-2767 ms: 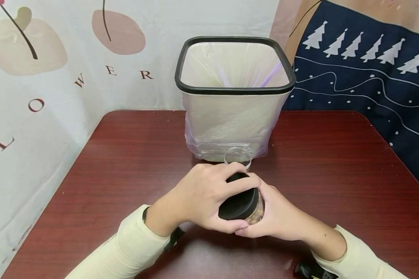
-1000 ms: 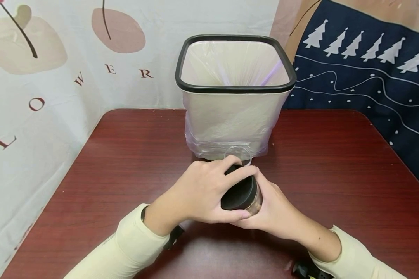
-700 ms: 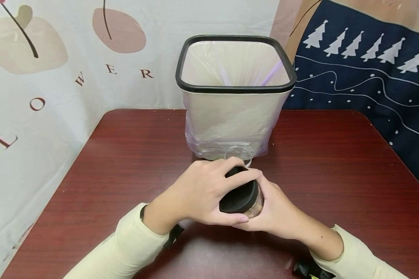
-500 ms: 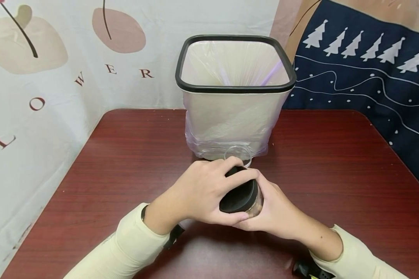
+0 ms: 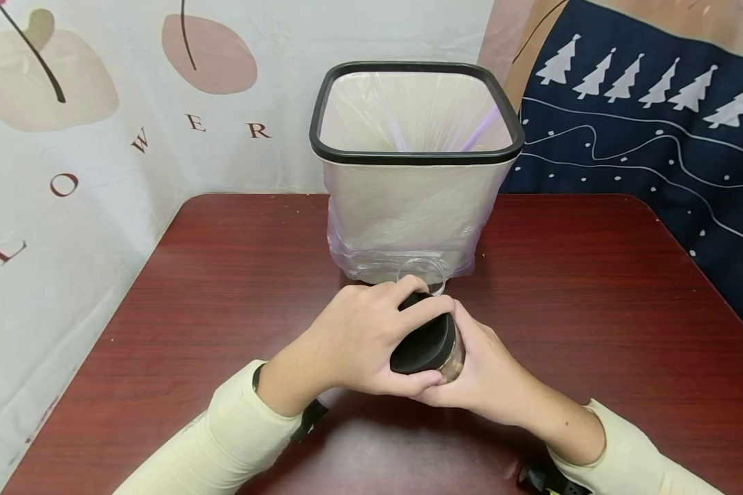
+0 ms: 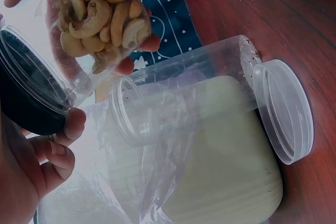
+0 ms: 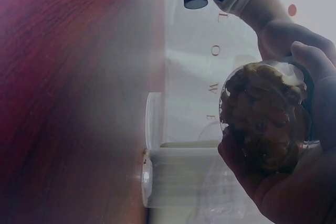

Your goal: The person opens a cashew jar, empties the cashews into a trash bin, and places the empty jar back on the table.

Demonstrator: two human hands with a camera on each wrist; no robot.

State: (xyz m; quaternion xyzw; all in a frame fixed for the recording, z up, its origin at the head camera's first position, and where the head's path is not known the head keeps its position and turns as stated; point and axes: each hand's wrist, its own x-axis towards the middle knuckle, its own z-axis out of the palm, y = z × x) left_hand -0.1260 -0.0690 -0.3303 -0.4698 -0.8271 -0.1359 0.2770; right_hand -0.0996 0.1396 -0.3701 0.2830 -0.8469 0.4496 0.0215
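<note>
Both hands hold a clear jar of cashews (image 6: 105,17) above the table, tilted, in the middle of the head view. My left hand (image 5: 362,340) lies over its black lid (image 5: 426,347), with thumb and fingers gripping the rim. My right hand (image 5: 492,371) wraps around the jar's clear body (image 5: 454,361) from the right. In the left wrist view the jar's threaded neck meets the black lid. Just beyond the hands stands a second clear jar (image 6: 184,93), uncovered, with small crumbs near its base. A clear lid (image 6: 286,111) lies beside that base.
A large bin (image 5: 408,213) with a black rim and a thin plastic liner stands on the dark red table (image 5: 235,275), behind the uncovered jar. Printed cloths (image 5: 644,137) hang behind the table at left and right.
Compared with the oldest frame, both hands and the cashew jar are slightly farther from me. Since then they have only shifted a little, with the same grip on lid and jar.
</note>
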